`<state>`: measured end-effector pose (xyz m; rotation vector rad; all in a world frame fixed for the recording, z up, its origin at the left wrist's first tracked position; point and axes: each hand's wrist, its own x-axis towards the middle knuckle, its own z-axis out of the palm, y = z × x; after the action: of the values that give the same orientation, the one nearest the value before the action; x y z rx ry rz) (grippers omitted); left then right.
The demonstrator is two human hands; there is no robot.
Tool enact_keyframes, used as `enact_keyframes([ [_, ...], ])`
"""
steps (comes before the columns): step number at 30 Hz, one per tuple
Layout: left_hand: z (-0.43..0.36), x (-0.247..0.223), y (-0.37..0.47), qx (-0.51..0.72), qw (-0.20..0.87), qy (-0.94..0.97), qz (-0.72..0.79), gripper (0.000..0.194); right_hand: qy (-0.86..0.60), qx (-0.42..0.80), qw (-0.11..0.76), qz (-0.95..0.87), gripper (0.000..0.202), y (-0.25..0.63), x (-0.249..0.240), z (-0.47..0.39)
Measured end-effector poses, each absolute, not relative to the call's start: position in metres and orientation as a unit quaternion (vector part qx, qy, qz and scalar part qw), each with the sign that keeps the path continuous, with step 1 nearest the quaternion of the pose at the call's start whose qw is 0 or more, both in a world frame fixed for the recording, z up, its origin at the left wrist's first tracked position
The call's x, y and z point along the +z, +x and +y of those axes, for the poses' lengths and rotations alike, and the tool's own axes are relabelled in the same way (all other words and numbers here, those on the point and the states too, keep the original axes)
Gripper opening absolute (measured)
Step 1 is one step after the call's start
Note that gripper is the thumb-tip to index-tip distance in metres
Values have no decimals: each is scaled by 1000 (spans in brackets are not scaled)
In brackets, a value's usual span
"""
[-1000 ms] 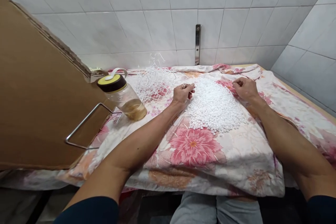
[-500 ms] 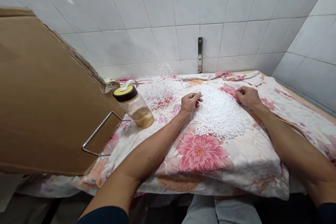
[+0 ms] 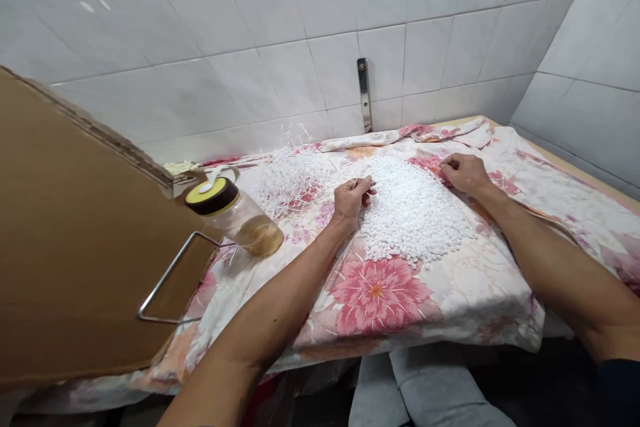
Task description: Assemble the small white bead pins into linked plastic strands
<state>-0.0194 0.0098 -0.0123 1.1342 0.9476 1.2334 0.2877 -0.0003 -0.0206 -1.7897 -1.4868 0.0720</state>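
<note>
A broad pile of small white beads [image 3: 415, 213] lies on the flowered cloth [image 3: 470, 293]. At the pile's left edge is my left hand [image 3: 353, 199], its thumb and fingers pinched together; whatever they hold is too small to make out. My right hand [image 3: 464, 173] is at the far right edge of the pile, fingers curled and thumb pressed to the fingertips, with the contents hidden. Behind and left of my left hand spreads a loose heap of thin white sticks [image 3: 290, 180].
A clear bottle [image 3: 250, 223] with a yellow and black lid holds some brownish liquid. Left of it stands a large cardboard box [image 3: 85, 233] with a bent metal wire frame [image 3: 167, 280] against it. A metal bracket [image 3: 365, 95] is fixed to the tiled wall behind.
The view has turned and tilted, so the box and bottle sit further left. Both hands stay pinched at about the same places beside the beads.
</note>
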Motion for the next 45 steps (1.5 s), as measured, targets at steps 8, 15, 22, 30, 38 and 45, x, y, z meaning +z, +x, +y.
enact_keyframes([
  [8, 11, -13, -18, 520, 555, 519, 390, 40, -678, 27, 427, -598, 15, 272, -13, -4],
  [15, 12, -10, -19, 526, 555, 514, 388, 39, -591, 114, 507, -618, 22, 235, 5, -21],
  [22, 12, -10, -20, 526, 559, 509, 389, 39, -518, 188, 525, -648, 24, 203, 10, -41],
  [30, 2, -5, -19, 511, 544, 547, 380, 38, -480, 135, 503, -706, 21, 185, 8, -55],
  [38, -5, -2, -16, 502, 558, 547, 369, 34, -459, 131, 477, -738, 15, 176, 5, -59],
  [45, 2, 2, -21, 515, 609, 484, 359, 33, -450, 127, 482, -741, 15, 172, 8, -61],
])
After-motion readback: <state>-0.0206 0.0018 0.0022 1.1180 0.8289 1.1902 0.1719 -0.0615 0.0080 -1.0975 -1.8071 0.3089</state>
